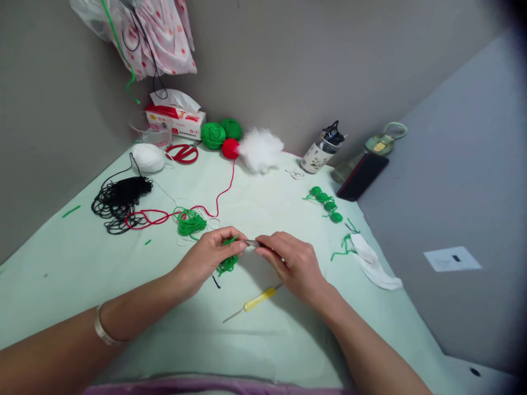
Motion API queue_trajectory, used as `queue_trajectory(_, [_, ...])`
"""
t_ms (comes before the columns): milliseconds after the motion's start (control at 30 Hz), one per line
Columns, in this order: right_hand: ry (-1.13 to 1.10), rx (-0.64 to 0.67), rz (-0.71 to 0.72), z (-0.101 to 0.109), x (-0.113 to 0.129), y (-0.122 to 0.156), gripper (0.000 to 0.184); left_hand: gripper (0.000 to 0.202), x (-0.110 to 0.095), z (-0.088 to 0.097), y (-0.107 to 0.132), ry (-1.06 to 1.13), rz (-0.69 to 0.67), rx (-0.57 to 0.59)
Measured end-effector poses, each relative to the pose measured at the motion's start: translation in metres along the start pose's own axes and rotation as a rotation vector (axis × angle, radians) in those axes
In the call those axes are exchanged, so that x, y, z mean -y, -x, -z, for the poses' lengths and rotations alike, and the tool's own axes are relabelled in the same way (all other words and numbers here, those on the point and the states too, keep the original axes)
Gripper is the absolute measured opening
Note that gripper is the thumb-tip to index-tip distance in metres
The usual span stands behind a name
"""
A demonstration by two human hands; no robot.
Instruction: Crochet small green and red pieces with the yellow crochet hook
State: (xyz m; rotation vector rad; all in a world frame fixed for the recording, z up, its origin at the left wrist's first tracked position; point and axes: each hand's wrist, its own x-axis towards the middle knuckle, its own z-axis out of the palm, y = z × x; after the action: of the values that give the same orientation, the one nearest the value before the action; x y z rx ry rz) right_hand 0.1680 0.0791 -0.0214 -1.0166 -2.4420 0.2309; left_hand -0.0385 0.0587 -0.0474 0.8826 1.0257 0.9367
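My left hand [220,249] is closed on a small bundle of green yarn [228,264], whose loops hang below the fingers. Opposite it, my right hand [294,260] pinches a small pointed metal tool [252,243], its tip touching or almost touching the left fingertips. Most of that tool is hidden in the right fingers, so its kind is unclear. On the table below the hands lies a crochet hook with a yellow handle [259,299]. A short black yarn scrap [216,282] is under the left hand. Just beyond sits a loose green skein [191,222].
Black yarn [123,197], a white ball [148,158], red-handled scissors [183,154], a tissue box [177,122], green balls [213,135], a red ball [230,148] and stuffing [261,151] stand behind. Rightward are small green balls [329,206], a phone [362,176] and white cloth [374,263].
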Motion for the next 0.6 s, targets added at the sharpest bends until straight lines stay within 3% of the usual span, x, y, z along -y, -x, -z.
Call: queue_trajectory(600, [-0.050,-0.047,-0.084,-0.0040,-0.0006,0.0032,0.024,0.020,0.0023,0.0022,-0.0006,-0.017,-0.004,0.004])
